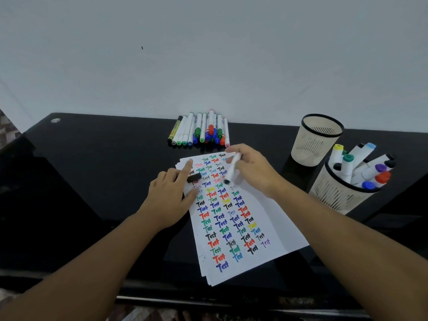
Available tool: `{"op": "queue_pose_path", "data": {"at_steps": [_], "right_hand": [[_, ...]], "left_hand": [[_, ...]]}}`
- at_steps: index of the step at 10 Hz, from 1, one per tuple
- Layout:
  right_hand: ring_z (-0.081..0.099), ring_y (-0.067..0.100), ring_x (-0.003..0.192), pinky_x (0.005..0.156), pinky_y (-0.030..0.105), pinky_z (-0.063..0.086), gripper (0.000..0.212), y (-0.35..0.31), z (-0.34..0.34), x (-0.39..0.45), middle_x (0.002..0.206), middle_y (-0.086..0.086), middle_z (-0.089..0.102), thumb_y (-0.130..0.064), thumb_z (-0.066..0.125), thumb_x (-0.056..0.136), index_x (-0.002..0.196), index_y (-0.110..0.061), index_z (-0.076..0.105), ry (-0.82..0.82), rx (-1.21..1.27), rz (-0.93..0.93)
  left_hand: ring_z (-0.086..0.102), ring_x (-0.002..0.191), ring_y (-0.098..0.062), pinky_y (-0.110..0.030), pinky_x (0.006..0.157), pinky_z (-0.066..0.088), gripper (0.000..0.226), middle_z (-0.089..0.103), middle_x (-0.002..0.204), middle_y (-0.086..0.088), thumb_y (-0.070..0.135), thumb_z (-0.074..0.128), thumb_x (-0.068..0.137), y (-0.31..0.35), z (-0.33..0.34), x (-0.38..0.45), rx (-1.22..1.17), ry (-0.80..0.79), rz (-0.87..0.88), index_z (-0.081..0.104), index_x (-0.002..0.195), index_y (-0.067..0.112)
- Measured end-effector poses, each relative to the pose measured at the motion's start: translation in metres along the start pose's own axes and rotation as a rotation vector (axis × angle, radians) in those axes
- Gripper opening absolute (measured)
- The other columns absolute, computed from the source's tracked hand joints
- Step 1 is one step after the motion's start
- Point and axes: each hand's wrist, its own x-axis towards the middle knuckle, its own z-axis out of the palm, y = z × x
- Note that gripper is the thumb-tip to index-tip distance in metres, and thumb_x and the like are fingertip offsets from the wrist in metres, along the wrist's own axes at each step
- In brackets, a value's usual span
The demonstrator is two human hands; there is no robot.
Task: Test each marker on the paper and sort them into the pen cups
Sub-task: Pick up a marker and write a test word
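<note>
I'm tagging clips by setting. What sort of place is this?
Probably a home or office desk: a glossy black tabletop against a plain white wall, with mesh pen cups and test paper.

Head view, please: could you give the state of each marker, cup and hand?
White marker: uncapped, tip just above the paper.
Black cap: off, in left hand.
Right hand: gripping the marker.
Far pen cup: looks empty.
Near pen cup: holds capped markers.
Marker pile: capped, lying flat.
</note>
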Motion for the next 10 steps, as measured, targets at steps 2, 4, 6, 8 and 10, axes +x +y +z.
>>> {"op": "queue_pose_path", "data": {"at_steps": [2,4,6,8,10], "right_hand": [[0.064,0.008,0.09,0.081,0.029,0.052,0.011,0.016,0.011,0.001,0.101,-0.003,0.067,-0.025,0.061,0.105,0.111,-0.031,0.053,0.139,0.091,-0.069],[0.069,0.009,0.093,0.076,0.025,0.056,0.022,0.011,0.009,0.005,0.092,-0.015,0.071,-0.043,0.052,0.107,0.119,-0.032,0.066,0.235,0.142,-0.038],[0.069,0.015,0.096,0.095,0.042,0.058,0.008,0.018,0.011,0.011,0.096,-0.004,0.072,-0.031,0.061,0.103,0.102,-0.025,0.067,0.258,0.099,0.001],[0.065,0.013,0.097,0.098,0.043,0.053,0.025,0.021,0.013,0.014,0.097,-0.007,0.069,-0.04,0.053,0.107,0.103,-0.02,0.067,0.211,0.037,0.074],[0.064,0.012,0.101,0.1,0.041,0.053,0.027,0.02,0.015,0.016,0.102,-0.008,0.068,-0.04,0.054,0.107,0.113,-0.018,0.068,0.171,0.027,0.095]], "left_hand": [[0.02,0.149,-0.019,-0.041,0.123,0.017,0.089,0.023,0.164,0.005,0.079,0.032,0.091,0.003,-0.003,0.021,0.038,-0.058,0.003,0.001,0.162,0.036],[0.004,0.156,-0.013,-0.04,0.126,0.0,0.081,0.013,0.169,0.008,0.08,0.027,0.092,0.004,0.004,0.022,-0.028,-0.066,-0.007,0.019,0.16,0.038],[0.006,0.156,-0.013,-0.04,0.126,0.001,0.082,0.015,0.169,0.008,0.081,0.031,0.09,0.006,0.002,0.021,-0.031,-0.075,-0.025,0.024,0.159,0.038],[0.005,0.156,-0.013,-0.041,0.126,0.001,0.084,0.015,0.169,0.009,0.082,0.029,0.088,0.006,0.0,0.021,-0.024,-0.086,-0.033,0.025,0.159,0.038],[0.006,0.156,-0.013,-0.041,0.126,0.002,0.084,0.015,0.169,0.009,0.082,0.03,0.088,0.007,0.0,0.021,-0.02,-0.089,-0.037,0.025,0.159,0.038]]}}
